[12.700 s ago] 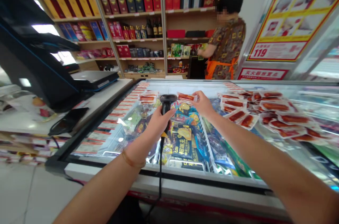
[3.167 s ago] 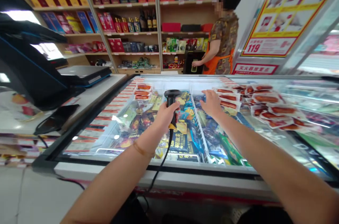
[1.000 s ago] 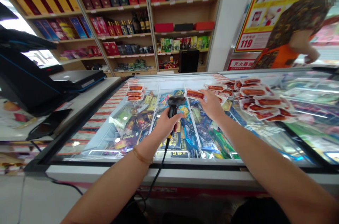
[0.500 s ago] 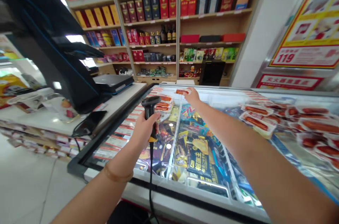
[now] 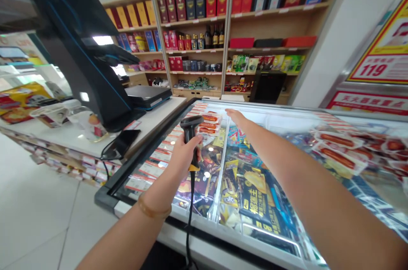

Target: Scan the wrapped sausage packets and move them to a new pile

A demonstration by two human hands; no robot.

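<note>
Scanner gripped in closed left hand above freezer lid. Right hand stretched far, flat and open, empty, beside stacked sausage packs.

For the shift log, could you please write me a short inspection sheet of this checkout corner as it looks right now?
Surface: glass freezer lid, closed, with packaged frozen goods visible beneath.
Job's things: barcode scanner held upright; small stack of sausage packs on the lid's far left; more sausage packs spread at right.
Clutter: dark phone and till screen on the white counter.
Hands: left hand gripping the scanner; right hand open, stretched flat beside the stack.
Cables: scanner cable hanging down over the freezer's front edge.
Surroundings: shelves of boxed goods and bottles; red and yellow poster.
</note>
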